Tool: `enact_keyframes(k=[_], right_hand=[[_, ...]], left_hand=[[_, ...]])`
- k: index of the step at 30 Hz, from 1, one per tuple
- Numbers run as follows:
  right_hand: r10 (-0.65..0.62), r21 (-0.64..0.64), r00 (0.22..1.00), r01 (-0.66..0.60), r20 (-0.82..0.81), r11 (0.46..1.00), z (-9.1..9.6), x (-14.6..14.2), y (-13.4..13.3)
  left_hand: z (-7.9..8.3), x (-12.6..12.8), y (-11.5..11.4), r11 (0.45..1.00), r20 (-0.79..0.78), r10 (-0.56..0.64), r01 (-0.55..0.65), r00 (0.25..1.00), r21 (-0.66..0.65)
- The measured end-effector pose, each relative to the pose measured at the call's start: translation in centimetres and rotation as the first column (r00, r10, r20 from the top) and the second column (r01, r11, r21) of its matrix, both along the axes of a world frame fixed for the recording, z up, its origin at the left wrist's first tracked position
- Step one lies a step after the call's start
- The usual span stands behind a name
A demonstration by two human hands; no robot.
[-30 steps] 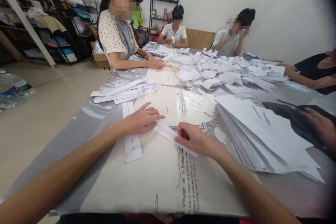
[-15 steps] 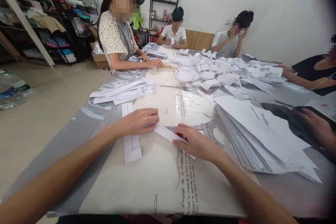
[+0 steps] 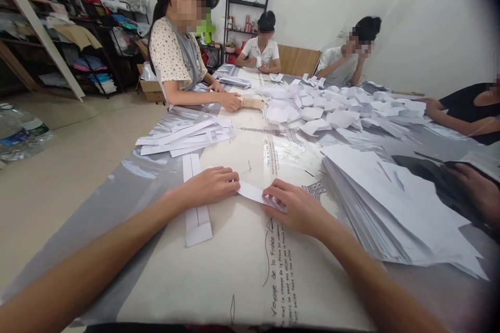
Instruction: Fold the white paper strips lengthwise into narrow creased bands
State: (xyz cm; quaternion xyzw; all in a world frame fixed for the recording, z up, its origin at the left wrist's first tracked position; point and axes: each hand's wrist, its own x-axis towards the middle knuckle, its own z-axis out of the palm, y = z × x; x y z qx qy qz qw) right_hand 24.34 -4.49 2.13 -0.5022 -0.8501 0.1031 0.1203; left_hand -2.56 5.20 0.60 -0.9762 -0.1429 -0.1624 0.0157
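The left hand [image 3: 214, 186] is palm down, fingers curled and pinching one end of a paper strip [image 3: 253, 193]; the right hand [image 3: 295, 204] grips the other end between thumb and bent fingers. The strip spans the gap between them, above the printed tablecloth [image 3: 164, 286]. Both forearms reach inward from the near corners. The left wrist crosses a folded strip [image 3: 198, 231], hiding its middle. Beyond lies a strip pile [image 3: 187, 136]; right of the right hand, a sheet stack [image 3: 390, 208]; farther off, a folded-paper heap [image 3: 328, 112].
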Motion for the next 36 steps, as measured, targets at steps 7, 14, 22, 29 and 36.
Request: enact_keyframes(k=[7, 14, 22, 29, 36], right_hand=[[-0.054, -0.155, 0.971, 0.018, -0.232, 0.988, -0.2, 0.6, 0.5], [-0.208, -0.347, 0.935, 0.102, -0.286, 0.932, 0.6, 0.8, 0.7], [-0.203, -0.369, 0.936, 0.088, -0.286, 0.925, 0.2, 0.9, 0.6], [-0.136, -0.312, 0.964, 0.060, -0.230, 0.948, 0.4, 0.6, 0.5], [0.008, -0.163, 0.995, -0.023, -0.095, 0.986, 0.1, 0.2, 0.4]], left_hand=[[0.2, -0.4, 0.6, 0.975, 0.054, 0.042, -0.029, 0.998, -0.222], [0.5, -0.1, 0.4, 0.944, 0.062, 0.226, -0.203, 0.972, -0.258], [-1.3, -0.6, 2.2, 0.918, 0.087, 0.316, -0.281, 0.945, -0.281], [-2.0, 0.0, 2.6, 0.892, 0.083, 0.394, -0.358, 0.915, -0.276], [-1.8, 0.1, 2.5, 0.923, 0.045, 0.371, -0.362, 0.928, -0.130]])
